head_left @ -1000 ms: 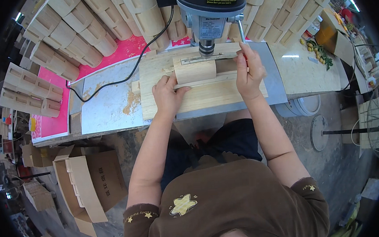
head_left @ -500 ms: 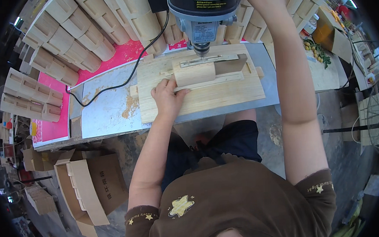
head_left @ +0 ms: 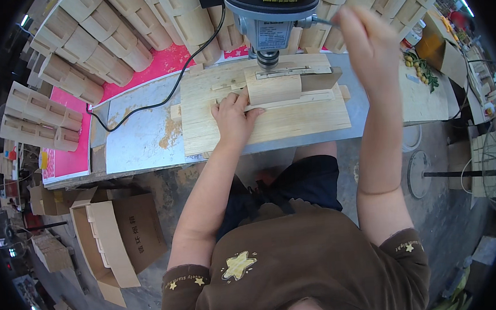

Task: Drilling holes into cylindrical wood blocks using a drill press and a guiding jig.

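Observation:
On a flat wooden board (head_left: 200, 124) lies a pale wooden block (head_left: 275, 89) with a rounded face. A narrow metal strip (head_left: 294, 72) runs along its far top edge, and a flat grey-brown piece (head_left: 320, 81) extends to its right. My left hand (head_left: 234, 117) grips the block's left end, thumb along the near side. Just above the strip is the chuck (head_left: 267, 59) of a bench drill press (head_left: 273, 11). Beside the drill's right side, my right hand (head_left: 366, 40) is closed around a thin metal lever (head_left: 324, 21); motion smears it a little.
Rows of notched wooden pieces (head_left: 87, 40) stand at the back and left on pink sheeting (head_left: 69, 160). A black cable (head_left: 160, 111) crosses the bench. An open cardboard box (head_left: 133, 230) sits on the floor at left, and a round-based stand (head_left: 419, 174) at right.
The block and the piece beside it have shifted right under the chuck, with my left hand moving along. My right hand has come down and nearer, the lever now showing in it.

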A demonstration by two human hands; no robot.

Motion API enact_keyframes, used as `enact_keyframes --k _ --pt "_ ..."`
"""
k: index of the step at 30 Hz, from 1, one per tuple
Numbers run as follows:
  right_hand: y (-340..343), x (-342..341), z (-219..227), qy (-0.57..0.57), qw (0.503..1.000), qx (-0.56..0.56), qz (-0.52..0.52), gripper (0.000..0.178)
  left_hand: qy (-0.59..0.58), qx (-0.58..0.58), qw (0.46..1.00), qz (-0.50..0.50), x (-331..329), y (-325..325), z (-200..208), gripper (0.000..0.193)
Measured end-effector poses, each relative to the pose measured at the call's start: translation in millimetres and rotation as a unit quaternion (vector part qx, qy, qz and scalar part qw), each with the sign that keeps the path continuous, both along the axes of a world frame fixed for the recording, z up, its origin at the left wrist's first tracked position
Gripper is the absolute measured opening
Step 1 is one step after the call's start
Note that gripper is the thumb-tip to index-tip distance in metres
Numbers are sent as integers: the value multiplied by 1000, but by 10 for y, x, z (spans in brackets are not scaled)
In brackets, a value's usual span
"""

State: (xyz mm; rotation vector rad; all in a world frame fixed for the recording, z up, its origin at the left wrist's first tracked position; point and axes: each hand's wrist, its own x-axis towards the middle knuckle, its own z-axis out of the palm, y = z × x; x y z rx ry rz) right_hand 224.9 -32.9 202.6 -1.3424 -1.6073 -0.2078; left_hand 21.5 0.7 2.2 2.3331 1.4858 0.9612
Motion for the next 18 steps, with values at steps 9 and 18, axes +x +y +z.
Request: enact_keyframes --k 9,18 --pt "-18 -74 -1213 94 987 113 58 11 0 13 1000 -1 19 10 4 50" --pt "65 -19 -1296 50 983 154 81 11 5 -16 1000 5 16 -3 4 55"
